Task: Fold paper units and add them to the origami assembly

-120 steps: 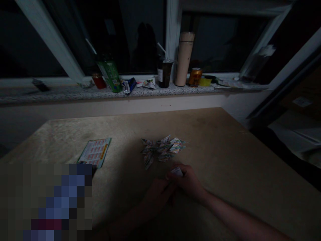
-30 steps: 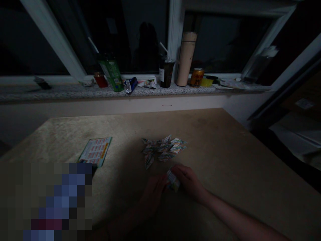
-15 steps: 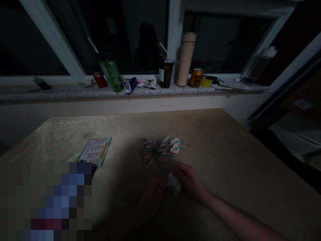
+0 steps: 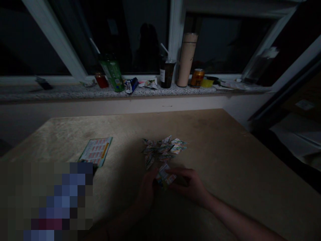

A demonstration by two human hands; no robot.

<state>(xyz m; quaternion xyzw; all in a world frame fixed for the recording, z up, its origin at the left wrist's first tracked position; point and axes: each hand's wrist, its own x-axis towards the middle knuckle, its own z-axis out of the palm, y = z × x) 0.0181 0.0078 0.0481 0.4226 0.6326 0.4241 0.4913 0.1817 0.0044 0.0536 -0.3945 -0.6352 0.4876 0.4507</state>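
A: Where's the paper slip (image 4: 164, 176)?
B: Creased and printed, with left hand (image 4: 147, 190) and right hand (image 4: 192, 186) fingertips pinched on its edges. A spiky pile (image 4: 163, 149) of folded pieces lies just beyond the fingers.

Hands: two – left hand (image 4: 147, 190), right hand (image 4: 193, 185).
Folded paper piece (image 4: 164, 177) between them: one.
Heap of folded pieces (image 4: 163, 149): one; pieces overlap, too dark for exact count, several at least.
Printed leaflet (image 4: 96, 152): one.
Table (image 4: 225, 150): one.
Windowsill (image 4: 62, 92): one.
On it: green bottle (image 4: 112, 74) one; small red container (image 4: 101, 81) one; blue wrapper (image 4: 131, 84) one; dark cup with straw (image 4: 167, 74) one; tall beige flask (image 4: 187, 60) one; orange can (image 4: 197, 78) one.
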